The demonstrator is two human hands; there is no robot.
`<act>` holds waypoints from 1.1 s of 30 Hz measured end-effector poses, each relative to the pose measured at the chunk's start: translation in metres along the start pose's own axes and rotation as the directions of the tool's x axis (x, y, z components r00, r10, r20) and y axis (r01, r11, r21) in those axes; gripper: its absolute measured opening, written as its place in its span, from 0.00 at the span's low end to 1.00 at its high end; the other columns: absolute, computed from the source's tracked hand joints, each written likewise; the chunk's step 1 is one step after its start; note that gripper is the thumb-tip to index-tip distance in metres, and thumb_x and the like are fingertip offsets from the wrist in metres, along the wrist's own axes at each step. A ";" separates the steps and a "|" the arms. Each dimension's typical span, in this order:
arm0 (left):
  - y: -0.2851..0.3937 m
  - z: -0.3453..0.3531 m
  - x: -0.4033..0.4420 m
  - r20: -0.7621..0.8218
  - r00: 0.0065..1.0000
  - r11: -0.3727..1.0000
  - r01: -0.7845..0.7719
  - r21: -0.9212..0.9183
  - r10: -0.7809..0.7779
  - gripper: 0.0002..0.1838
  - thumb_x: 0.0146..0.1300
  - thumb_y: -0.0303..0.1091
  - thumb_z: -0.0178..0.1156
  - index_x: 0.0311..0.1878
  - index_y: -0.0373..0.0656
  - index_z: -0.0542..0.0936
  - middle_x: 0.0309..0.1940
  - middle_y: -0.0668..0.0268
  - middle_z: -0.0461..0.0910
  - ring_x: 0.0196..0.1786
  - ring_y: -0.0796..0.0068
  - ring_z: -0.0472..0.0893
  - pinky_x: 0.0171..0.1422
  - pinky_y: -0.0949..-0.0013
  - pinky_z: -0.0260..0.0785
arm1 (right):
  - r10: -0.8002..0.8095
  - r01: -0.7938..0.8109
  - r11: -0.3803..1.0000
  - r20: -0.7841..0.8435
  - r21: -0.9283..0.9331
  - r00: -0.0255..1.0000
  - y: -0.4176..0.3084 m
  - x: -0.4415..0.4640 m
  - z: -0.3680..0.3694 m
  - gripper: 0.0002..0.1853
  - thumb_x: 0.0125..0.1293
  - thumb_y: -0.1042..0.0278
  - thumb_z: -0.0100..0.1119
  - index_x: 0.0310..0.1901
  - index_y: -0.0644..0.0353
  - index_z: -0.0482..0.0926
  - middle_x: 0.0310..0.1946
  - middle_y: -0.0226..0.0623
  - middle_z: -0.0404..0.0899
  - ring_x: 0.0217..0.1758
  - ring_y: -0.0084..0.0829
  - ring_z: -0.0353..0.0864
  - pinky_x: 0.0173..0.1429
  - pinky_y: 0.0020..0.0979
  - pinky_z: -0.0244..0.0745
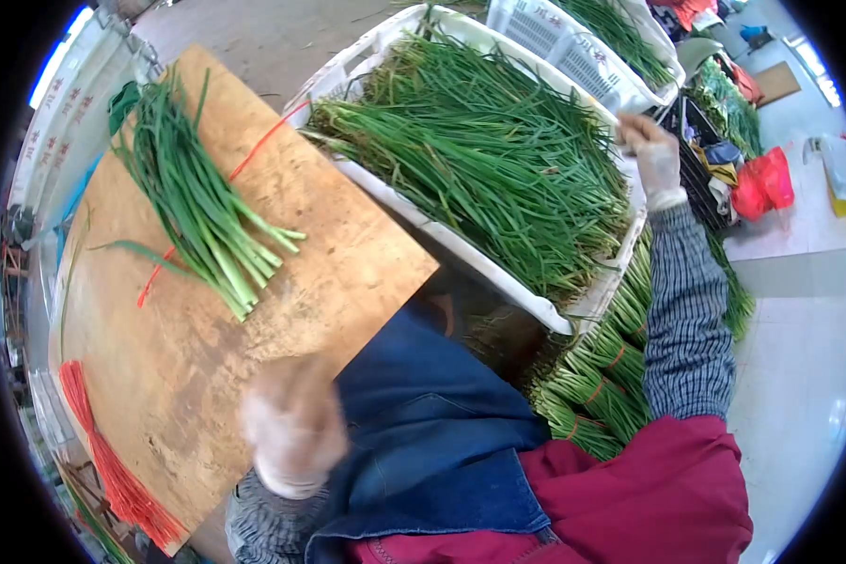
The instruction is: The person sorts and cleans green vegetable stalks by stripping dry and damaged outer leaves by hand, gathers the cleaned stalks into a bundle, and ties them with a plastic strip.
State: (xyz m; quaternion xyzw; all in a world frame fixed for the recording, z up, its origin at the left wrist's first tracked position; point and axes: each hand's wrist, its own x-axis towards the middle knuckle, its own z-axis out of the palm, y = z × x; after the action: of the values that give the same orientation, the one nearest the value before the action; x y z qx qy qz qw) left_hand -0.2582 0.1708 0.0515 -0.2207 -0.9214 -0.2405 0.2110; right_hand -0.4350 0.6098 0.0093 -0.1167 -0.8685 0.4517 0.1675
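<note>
A loose bunch of garlic chives (202,202) lies on the wooden board (348,244), its pale stem ends pointing toward me. Beneath it runs a red tie (263,146), with both ends showing. My left hand (296,423), in a thin pale glove, is over the board's near edge, smeared by motion, so its fingers cannot be read. Also gloved, my right hand (653,155) has its fingers curled on the right rim of a white crate (461,240). That crate is heaped with loose garlic chives (498,160).
Red ties (113,461) lie in a bundle on the board's left edge. Tied bunches of greens (597,385) are stacked below the crate, by my right arm. A second white crate (564,52) stands behind. Farther right is a red plastic bag (763,183).
</note>
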 end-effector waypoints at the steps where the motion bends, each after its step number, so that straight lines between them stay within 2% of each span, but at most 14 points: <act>1: 0.020 0.011 0.013 0.093 0.994 0.989 0.074 -0.131 -0.062 0.16 0.44 0.14 0.58 0.39 0.40 0.79 0.34 0.59 0.78 0.34 0.63 0.79 0.36 0.67 0.71 | 0.119 -0.119 0.991 0.011 0.057 0.993 0.017 -0.011 -0.008 0.11 0.60 0.73 0.54 0.43 0.64 0.80 0.26 0.29 0.80 0.23 0.16 0.70 0.28 0.19 0.65; 2: 0.020 0.029 0.009 0.167 0.986 0.973 0.053 -0.224 -0.015 0.15 0.45 0.16 0.59 0.38 0.40 0.80 0.30 0.61 0.78 0.30 0.65 0.78 0.33 0.67 0.70 | 0.033 -0.028 0.989 0.033 -0.148 0.999 0.042 -0.015 -0.014 0.12 0.58 0.73 0.54 0.43 0.64 0.80 0.26 0.30 0.80 0.24 0.16 0.70 0.29 0.19 0.66; 3: 0.026 0.040 0.016 0.336 0.942 0.962 0.089 -0.258 0.003 0.14 0.46 0.18 0.60 0.38 0.40 0.79 0.27 0.62 0.77 0.27 0.66 0.76 0.30 0.68 0.69 | 0.125 -0.120 0.990 0.069 -0.072 0.990 0.064 -0.021 -0.010 0.13 0.56 0.71 0.55 0.43 0.64 0.80 0.26 0.32 0.80 0.24 0.16 0.70 0.29 0.20 0.66; 5: 0.025 0.070 0.007 0.380 0.924 0.922 0.104 -0.372 0.049 0.14 0.48 0.22 0.61 0.40 0.42 0.79 0.23 0.65 0.74 0.25 0.65 0.75 0.28 0.67 0.67 | 0.134 -0.113 0.985 0.163 -0.131 0.978 0.063 -0.032 0.018 0.14 0.56 0.69 0.56 0.43 0.64 0.80 0.29 0.35 0.81 0.29 0.21 0.76 0.37 0.22 0.71; 9: 0.013 0.097 -0.017 0.345 0.938 0.936 0.143 -0.321 -0.026 0.13 0.49 0.24 0.61 0.40 0.44 0.79 0.23 0.64 0.75 0.23 0.63 0.75 0.26 0.65 0.67 | 0.038 -0.004 0.996 0.373 -0.090 0.927 0.023 -0.028 0.113 0.17 0.55 0.68 0.58 0.46 0.66 0.77 0.39 0.44 0.81 0.41 0.30 0.80 0.49 0.27 0.73; 12: -0.001 0.107 -0.033 0.307 0.939 0.899 0.262 -0.350 -0.154 0.13 0.52 0.24 0.60 0.42 0.41 0.79 0.28 0.62 0.78 0.28 0.65 0.78 0.34 0.68 0.71 | -0.067 0.046 0.997 0.455 0.057 0.888 0.003 -0.005 0.202 0.23 0.53 0.63 0.61 0.49 0.67 0.75 0.42 0.49 0.79 0.46 0.36 0.79 0.53 0.30 0.71; 13: -0.009 0.119 -0.049 0.382 0.897 0.821 0.383 -0.424 -0.221 0.13 0.53 0.23 0.60 0.44 0.39 0.79 0.34 0.59 0.80 0.36 0.66 0.80 0.43 0.71 0.72 | -0.109 0.099 0.994 0.453 0.046 0.885 -0.004 0.005 0.231 0.25 0.52 0.61 0.62 0.50 0.67 0.74 0.43 0.50 0.78 0.48 0.39 0.78 0.55 0.31 0.70; 14: -0.011 0.121 -0.052 0.382 0.890 0.865 0.383 -0.325 -0.251 0.13 0.55 0.24 0.58 0.46 0.41 0.79 0.39 0.57 0.80 0.43 0.65 0.79 0.49 0.71 0.70 | -0.149 0.150 0.988 0.453 0.035 0.879 -0.013 0.014 0.258 0.27 0.50 0.59 0.64 0.50 0.67 0.74 0.44 0.51 0.77 0.50 0.42 0.77 0.57 0.32 0.69; 17: -0.030 0.143 -0.073 0.407 0.835 0.849 0.482 -0.216 -0.371 0.14 0.54 0.30 0.59 0.45 0.43 0.79 0.41 0.58 0.79 0.45 0.61 0.78 0.51 0.66 0.70 | -0.165 0.266 0.953 0.488 -0.144 0.857 -0.048 0.037 0.319 0.31 0.48 0.55 0.65 0.50 0.70 0.72 0.43 0.55 0.76 0.50 0.46 0.75 0.56 0.35 0.68; 20: -0.038 0.144 -0.067 0.401 0.819 0.865 0.489 -0.116 -0.410 0.14 0.54 0.30 0.59 0.45 0.43 0.79 0.41 0.58 0.79 0.45 0.61 0.78 0.51 0.66 0.70 | -0.220 0.193 0.975 0.647 0.114 0.730 -0.068 0.043 0.370 0.31 0.47 0.53 0.64 0.48 0.70 0.73 0.42 0.56 0.77 0.49 0.47 0.75 0.55 0.36 0.68; 22: -0.044 0.146 -0.064 0.402 0.809 0.869 0.491 -0.063 -0.428 0.14 0.54 0.30 0.59 0.45 0.43 0.79 0.41 0.58 0.79 0.45 0.61 0.78 0.51 0.66 0.70 | -0.374 0.348 0.923 0.587 0.162 0.718 -0.090 0.026 0.378 0.29 0.48 0.52 0.64 0.48 0.66 0.74 0.44 0.53 0.76 0.50 0.47 0.74 0.56 0.36 0.67; 25: -0.049 0.148 -0.060 0.400 0.802 0.871 0.491 -0.018 -0.443 0.14 0.54 0.31 0.59 0.45 0.43 0.79 0.42 0.58 0.79 0.45 0.61 0.78 0.51 0.66 0.69 | -0.426 0.532 0.846 0.622 0.017 0.657 -0.092 0.011 0.391 0.29 0.48 0.50 0.65 0.48 0.63 0.74 0.50 0.45 0.71 0.55 0.43 0.70 0.57 0.38 0.66; 29: -0.056 0.150 -0.056 0.394 0.798 0.872 0.488 0.020 -0.456 0.14 0.55 0.31 0.59 0.45 0.43 0.79 0.42 0.58 0.79 0.46 0.61 0.78 0.52 0.66 0.69 | -0.287 0.457 0.825 0.450 -0.333 0.846 -0.076 0.036 0.409 0.30 0.48 0.49 0.66 0.48 0.60 0.73 0.51 0.40 0.71 0.56 0.40 0.68 0.57 0.44 0.63; 33: -0.060 0.150 -0.054 0.386 0.798 0.874 0.484 0.048 -0.463 0.14 0.55 0.31 0.59 0.46 0.43 0.79 0.42 0.58 0.79 0.46 0.61 0.78 0.52 0.66 0.69 | -0.047 0.223 0.948 0.590 -0.229 0.806 -0.055 0.058 0.423 0.41 0.45 0.39 0.64 0.55 0.62 0.69 0.56 0.43 0.68 0.62 0.43 0.63 0.63 0.45 0.58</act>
State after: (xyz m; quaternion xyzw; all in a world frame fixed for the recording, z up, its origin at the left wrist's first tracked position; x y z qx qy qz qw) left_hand -0.2875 0.1874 -0.1159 -0.0320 -0.9634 -0.2618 -0.0472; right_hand -0.6584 0.2834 -0.1611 0.0651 -0.9403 0.3216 -0.0901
